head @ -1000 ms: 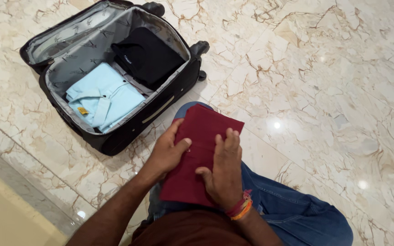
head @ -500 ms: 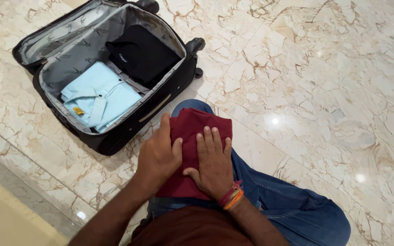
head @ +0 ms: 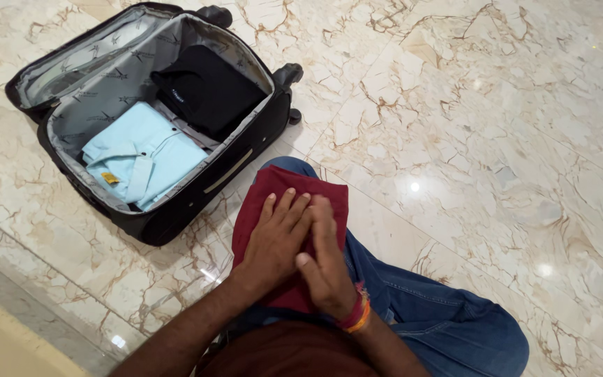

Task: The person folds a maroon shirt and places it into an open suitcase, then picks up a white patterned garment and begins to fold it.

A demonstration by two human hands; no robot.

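Both hands (head: pixel 301 244) flat on maroon cloth (head: pixel 273 188)

Floor (head: pixel 497 126): polished cream marble with brown and rust veining, laid in large slabs; thin grout lines run diagonally across my view. Several small bright spots of overhead light reflect off the gloss, one near my knee, others further right. At lower left a grey stone border strip (head: pixel 29 307) edges the marble, and beyond it a plain beige surface (head: pixel 1 345) fills the corner.
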